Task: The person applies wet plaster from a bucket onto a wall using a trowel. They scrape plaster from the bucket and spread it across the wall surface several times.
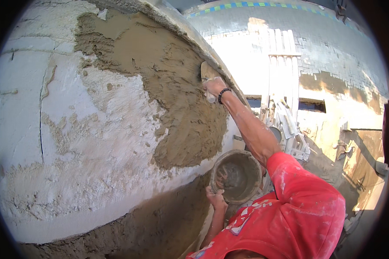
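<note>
My right hand (pixel 215 87), with a dark beaded bracelet at the wrist, is closed round the handle of a plastering trowel (pixel 207 71). The trowel's blade lies at the right border of a patch of wet brown mortar (pixel 177 90) on the wall. Close to my body, my left hand (pixel 217 199) grips the rim of a round mortar-stained bucket (pixel 251 181). Some grey wet mix shows inside the bucket; its underside is hidden.
Rough white wall (pixel 112 151) surrounds the mortar, with a long vertical crack at left. A ledge (pixel 194 32) borders the wall's right side. Beyond it, pale long poles (pixel 283 64) stand over sunlit paving (pixel 328 47). White scraps (pixel 287 118) lie in a heap near their foot.
</note>
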`<state>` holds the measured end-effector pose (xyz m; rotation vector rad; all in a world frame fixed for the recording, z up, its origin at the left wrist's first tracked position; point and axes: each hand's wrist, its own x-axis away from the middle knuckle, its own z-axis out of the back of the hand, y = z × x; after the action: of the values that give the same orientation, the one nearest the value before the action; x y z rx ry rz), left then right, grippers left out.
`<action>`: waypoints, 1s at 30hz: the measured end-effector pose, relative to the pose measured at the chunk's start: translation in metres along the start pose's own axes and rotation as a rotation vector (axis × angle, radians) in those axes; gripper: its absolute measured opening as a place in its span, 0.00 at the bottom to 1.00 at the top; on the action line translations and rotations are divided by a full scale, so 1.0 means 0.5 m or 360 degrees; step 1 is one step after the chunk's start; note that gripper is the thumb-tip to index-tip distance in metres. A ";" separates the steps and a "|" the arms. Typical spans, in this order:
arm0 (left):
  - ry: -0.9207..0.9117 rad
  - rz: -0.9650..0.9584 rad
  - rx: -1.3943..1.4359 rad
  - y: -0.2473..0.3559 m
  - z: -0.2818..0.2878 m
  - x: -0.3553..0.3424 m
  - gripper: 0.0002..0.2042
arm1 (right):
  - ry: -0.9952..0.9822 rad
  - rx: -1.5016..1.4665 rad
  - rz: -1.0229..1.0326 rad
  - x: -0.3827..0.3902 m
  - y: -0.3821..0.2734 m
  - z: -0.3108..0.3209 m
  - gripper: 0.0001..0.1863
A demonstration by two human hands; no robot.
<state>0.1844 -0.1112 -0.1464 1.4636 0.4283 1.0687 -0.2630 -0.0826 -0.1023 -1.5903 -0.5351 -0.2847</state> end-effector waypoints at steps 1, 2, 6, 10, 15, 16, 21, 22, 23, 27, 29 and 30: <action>-0.0010 -0.0013 0.0009 0.007 -0.002 -0.001 0.19 | 0.0023 0.0059 0.0036 -0.007 -0.010 0.002 0.11; -0.0027 -0.0037 0.0000 0.009 -0.001 -0.003 0.19 | 0.0006 0.0075 0.0066 -0.014 -0.022 0.007 0.11; -0.0033 -0.0092 -0.0037 -0.007 0.029 0.000 0.19 | -0.0081 0.0267 0.0080 0.015 -0.089 0.003 0.14; -0.0012 -0.0106 -0.0036 -0.008 0.030 0.002 0.18 | -0.0150 0.0025 0.0064 0.042 -0.146 -0.008 0.08; -0.0031 -0.0088 0.0004 0.021 0.001 0.015 0.19 | -0.0154 -0.0179 -0.0029 0.124 -0.239 -0.056 0.08; -0.0072 -0.0093 0.0024 0.034 -0.013 0.016 0.19 | -0.0114 -0.0239 -0.0017 0.136 -0.253 -0.070 0.08; -0.0121 -0.0026 0.0054 0.011 -0.046 -0.012 0.20 | -0.0045 -0.0524 0.0323 0.310 -0.247 -0.145 0.14; -0.0095 -0.0017 0.0091 0.022 -0.050 -0.009 0.20 | -0.0051 -0.0456 0.0425 0.339 -0.216 -0.152 0.17; -0.0069 -0.0007 0.0127 0.031 -0.055 -0.006 0.20 | -0.0226 -0.0470 0.0406 0.369 -0.173 -0.131 0.24; -0.0043 -0.0035 0.0304 0.062 -0.069 -0.020 0.21 | -0.0564 0.0013 0.0477 0.511 -0.052 0.060 0.37; -0.0024 -0.0067 0.0364 0.081 -0.093 -0.031 0.21 | -0.0538 0.0209 0.0487 0.511 0.041 0.171 0.37; 0.0003 -0.0075 0.0388 0.088 -0.094 -0.031 0.21 | -0.0551 0.0280 0.0418 0.531 0.071 0.226 0.38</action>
<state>0.1250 -0.1055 -0.1179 1.6580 0.6082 1.0070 -0.0333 0.0721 -0.0147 -1.5239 -0.5901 0.2346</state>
